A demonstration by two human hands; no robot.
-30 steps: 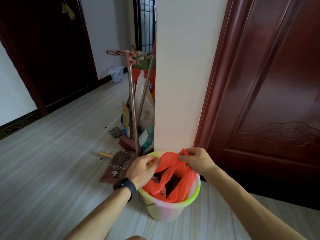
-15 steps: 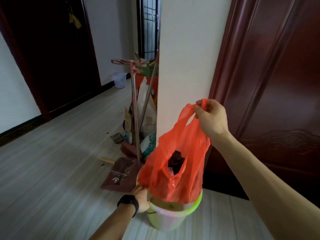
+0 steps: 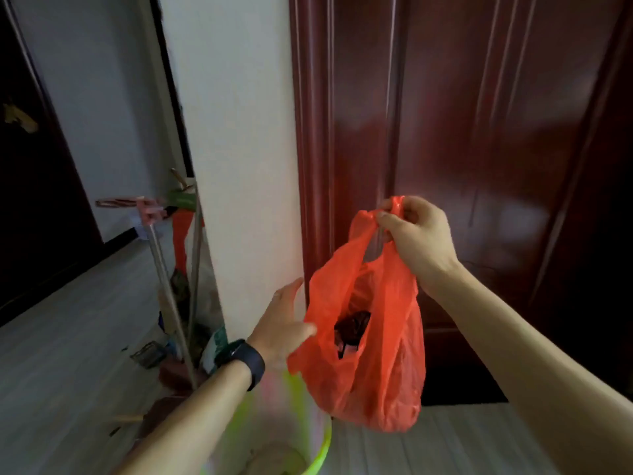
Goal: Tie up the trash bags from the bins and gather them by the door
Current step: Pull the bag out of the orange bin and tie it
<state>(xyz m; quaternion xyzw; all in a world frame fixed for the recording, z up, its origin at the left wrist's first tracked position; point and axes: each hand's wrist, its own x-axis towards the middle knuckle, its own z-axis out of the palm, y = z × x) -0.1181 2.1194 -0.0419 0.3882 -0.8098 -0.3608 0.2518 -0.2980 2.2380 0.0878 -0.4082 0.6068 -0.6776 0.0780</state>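
Above the green-rimmed bin (image 3: pixel 323 447) hung the orange trash bag (image 3: pixel 383 378), clear of the rim and towards the bin's far right side. The dark red door (image 3: pixel 479 132) stood behind the bin. The right hand (image 3: pixel 418 234) kept its grip closed on both handle loops, bunched together at the top. The left hand (image 3: pixel 284 323) was above the bin with its grip open and fingers spread, seemingly touching the bag's left side. The bag's mouth gaped, showing dark rubbish inside. By my judgement the lift-out was done and the tying had not begun. The next move would call for the left hand to take one loop, so the two could be crossed and knotted with the bag upright.
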